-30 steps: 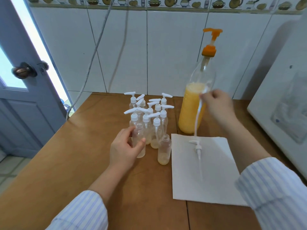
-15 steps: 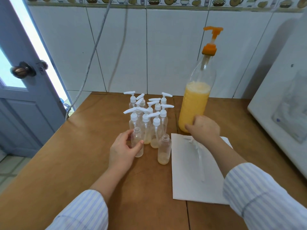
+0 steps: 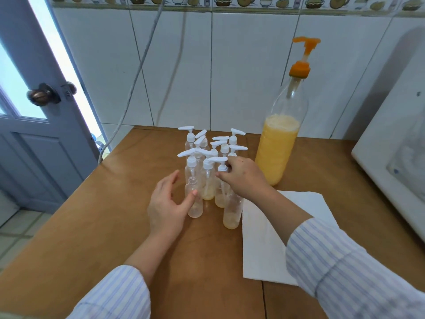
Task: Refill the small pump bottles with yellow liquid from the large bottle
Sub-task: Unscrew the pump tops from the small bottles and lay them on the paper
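A cluster of small clear pump bottles with white pump heads stands mid-table, each holding a little yellow liquid. Two small bottles at the front have no pump: the left uncapped bottle and the right uncapped bottle. My left hand is beside the left uncapped bottle, thumb touching its side, fingers straight and off it. My right hand pinches the white pump collar of a front-row bottle. The large bottle with an orange pump, about half full of yellow liquid, stands behind to the right.
A white paper sheet lies on the wooden table under my right forearm. A white appliance fills the right edge. Tiled wall behind, with a hanging cable. A blue door stands at left.
My right hand left the paper and moved left to the pump collar of a front-row bottle. My left hand loosened around the left uncapped bottle. The loose pump is no longer seen on the paper.
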